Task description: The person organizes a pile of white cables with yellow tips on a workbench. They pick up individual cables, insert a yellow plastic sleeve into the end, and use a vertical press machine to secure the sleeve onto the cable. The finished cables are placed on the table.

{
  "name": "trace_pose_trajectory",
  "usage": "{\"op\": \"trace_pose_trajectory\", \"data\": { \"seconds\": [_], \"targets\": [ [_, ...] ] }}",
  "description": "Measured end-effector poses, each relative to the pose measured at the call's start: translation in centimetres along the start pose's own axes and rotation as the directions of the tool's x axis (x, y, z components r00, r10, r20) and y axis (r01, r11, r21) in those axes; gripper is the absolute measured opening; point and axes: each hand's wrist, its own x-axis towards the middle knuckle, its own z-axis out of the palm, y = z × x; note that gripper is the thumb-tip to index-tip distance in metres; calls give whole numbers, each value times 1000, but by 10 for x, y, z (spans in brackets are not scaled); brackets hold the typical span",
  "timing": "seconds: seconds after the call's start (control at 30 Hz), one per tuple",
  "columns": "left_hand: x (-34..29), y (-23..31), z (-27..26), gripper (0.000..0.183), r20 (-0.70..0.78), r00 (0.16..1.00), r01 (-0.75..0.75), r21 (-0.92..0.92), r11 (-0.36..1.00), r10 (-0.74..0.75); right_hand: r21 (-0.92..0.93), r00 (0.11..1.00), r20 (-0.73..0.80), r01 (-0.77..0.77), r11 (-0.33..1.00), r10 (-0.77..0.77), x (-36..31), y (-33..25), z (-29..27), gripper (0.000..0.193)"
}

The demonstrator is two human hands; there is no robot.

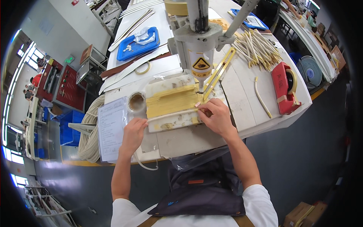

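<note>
A white cord (172,114) lies stretched along the near side of a low block covered with yellow tape (166,103). My left hand (133,133) is closed, pinching the cord's left end at the block's near left corner. At the other end, my right hand (217,117) is closed on the cord, its fingertips just below the tip of the press (200,89). A small pinkish bit (197,104) shows at those fingertips; I cannot make out what it is. The press stands over the block's right side and bears a yellow warning triangle.
Right of the press lie a pile of white cord pieces with yellow ends (255,49), one loose piece (261,96) and a red tape dispenser (283,89). Leftward are a round cup (137,102), a written sheet (112,128), coiled cord (90,140) and a blue tray (126,53).
</note>
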Motion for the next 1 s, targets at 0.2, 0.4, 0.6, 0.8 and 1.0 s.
{"op": "trace_pose_trajectory", "data": {
  "seconds": [0.2, 0.4, 0.6, 0.8, 1.0],
  "targets": [
    [0, 3, -3, 13, 27, 999, -33, 36, 999, 32, 21, 1000, 10, -11, 1000, 11, -1, 5, 2, 19],
    [-1, -3, 1, 13, -6, 997, -77, 100, 992, 78, 219, 997, -8, -78, 973, 82, -14, -20, -38, 28],
    [-10, -4, 8, 11, -107, 994, -20, 5, 1000, 21, -94, 844, -516, -225, 970, 146, -14, 2, -212, 18],
    [-30, 20, 1, 8, -174, 956, 185, -273, 944, -238, 32, 571, -224, -805, 592, 789, -4, 80, -333, 29],
    [-71, 93, 10, 6, 224, 922, 360, -797, 485, -316, 108, 410, 68, -909, 401, 910, -4, 91, -348, 27]
  ]
}}
